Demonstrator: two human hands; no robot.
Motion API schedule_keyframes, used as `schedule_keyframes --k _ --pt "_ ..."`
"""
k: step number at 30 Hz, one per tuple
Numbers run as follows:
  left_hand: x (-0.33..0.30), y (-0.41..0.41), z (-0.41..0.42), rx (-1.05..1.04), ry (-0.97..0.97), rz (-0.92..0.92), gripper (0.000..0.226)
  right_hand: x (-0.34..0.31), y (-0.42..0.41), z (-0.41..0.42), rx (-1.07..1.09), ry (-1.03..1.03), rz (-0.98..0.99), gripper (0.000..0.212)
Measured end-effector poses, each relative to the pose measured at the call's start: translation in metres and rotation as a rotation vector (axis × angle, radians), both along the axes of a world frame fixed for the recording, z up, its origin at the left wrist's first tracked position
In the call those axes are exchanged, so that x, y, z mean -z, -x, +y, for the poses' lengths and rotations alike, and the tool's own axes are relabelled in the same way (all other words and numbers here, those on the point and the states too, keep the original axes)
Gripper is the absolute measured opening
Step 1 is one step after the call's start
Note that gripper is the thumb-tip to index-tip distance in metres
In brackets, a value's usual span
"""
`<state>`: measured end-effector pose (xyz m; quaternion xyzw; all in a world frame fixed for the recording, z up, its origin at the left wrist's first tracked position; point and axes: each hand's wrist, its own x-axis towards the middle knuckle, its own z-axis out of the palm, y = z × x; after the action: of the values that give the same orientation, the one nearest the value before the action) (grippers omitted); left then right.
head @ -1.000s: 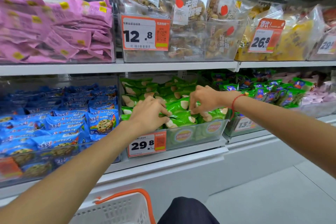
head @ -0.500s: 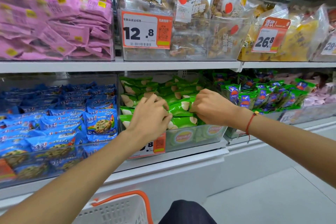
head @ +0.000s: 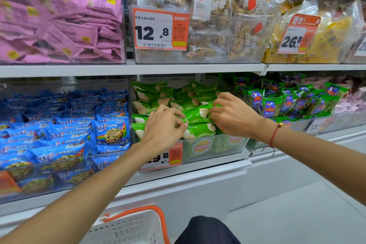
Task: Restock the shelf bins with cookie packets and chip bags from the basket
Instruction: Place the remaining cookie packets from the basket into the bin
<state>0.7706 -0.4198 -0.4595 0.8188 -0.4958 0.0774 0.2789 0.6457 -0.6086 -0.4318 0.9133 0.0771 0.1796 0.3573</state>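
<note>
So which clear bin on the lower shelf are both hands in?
The middle bin of green chip bags, right of the blue cookie packets; left hand and right hand grip bags there.

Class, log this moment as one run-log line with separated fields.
stage: arranging | left hand: pinches green chip bag | right hand: grips same bag | place: clear bin | basket: below

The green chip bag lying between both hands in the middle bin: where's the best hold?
Pinch the green chip bag at its two short crimped ends, coming from above and the open front. It lies flat across the pile, so the left hand and right hand each reach one end.
</note>
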Motion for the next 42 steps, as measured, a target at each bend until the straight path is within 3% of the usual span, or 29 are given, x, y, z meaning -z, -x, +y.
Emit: schedule_keyframes --k 2,6,10,13,17,20,22,25,28,30,32,34,37,42 --pt "0.0 0.0 0.001 0.0 -0.004 0.011 0.026 -0.004 0.0 -0.002 0.02 -0.035 -0.041 0.013" --pt "0.002 0.001 0.002 0.002 -0.004 -0.01 0.028 0.0 0.006 0.003 0.161 -0.298 -0.106 0.009" --pt "0.003 0.0 0.003 0.01 0.004 -0.043 0.028 0.017 0.006 0.003 0.244 -0.15 -0.123 0.015" --pt "0.001 0.0 0.006 0.025 -0.043 -0.177 0.029 0.02 0.005 -0.001 0.131 -0.179 -0.171 0.006" --pt "-0.008 0.005 -0.006 0.04 -0.125 -0.348 0.044 -0.002 0.0 0.006 0.125 -0.216 0.034 0.01" --pt "-0.012 0.009 -0.021 0.11 -0.231 -0.35 0.04 -0.037 -0.007 -0.003 0.242 -0.48 0.384 0.004" --pt "-0.014 0.006 -0.024 0.166 -0.284 -0.327 0.033 -0.046 -0.007 -0.015 0.286 -0.748 0.466 0.01" --pt "-0.014 0.001 -0.022 0.207 -0.339 -0.345 0.034 -0.035 0.002 -0.021 0.245 -1.168 0.255 0.011" --pt "-0.013 0.007 -0.023 0.17 -0.306 -0.356 0.031 -0.024 0.019 -0.018 0.136 -1.419 -0.042 0.007" --pt "-0.011 0.016 -0.025 0.112 -0.252 -0.384 0.031 -0.017 0.031 -0.02 0.201 -1.418 -0.028 0.026" --pt "-0.011 0.025 -0.028 0.068 -0.248 -0.409 0.035 -0.001 0.037 -0.021 0.326 -1.214 0.026 0.041" --pt "-0.012 0.029 -0.032 0.059 -0.284 -0.451 0.037 0.022 0.037 -0.014 0.335 -1.04 -0.077 0.038" --pt "-0.01 0.032 -0.038 0.073 -0.368 -0.507 0.037 0.04 0.038 -0.006 0.245 -0.943 -0.265 0.028" --pt "-0.017 0.026 -0.039 0.158 -0.405 -0.463 0.037 0.014 0.028 -0.023 0.419 -1.025 0.006 0.033"
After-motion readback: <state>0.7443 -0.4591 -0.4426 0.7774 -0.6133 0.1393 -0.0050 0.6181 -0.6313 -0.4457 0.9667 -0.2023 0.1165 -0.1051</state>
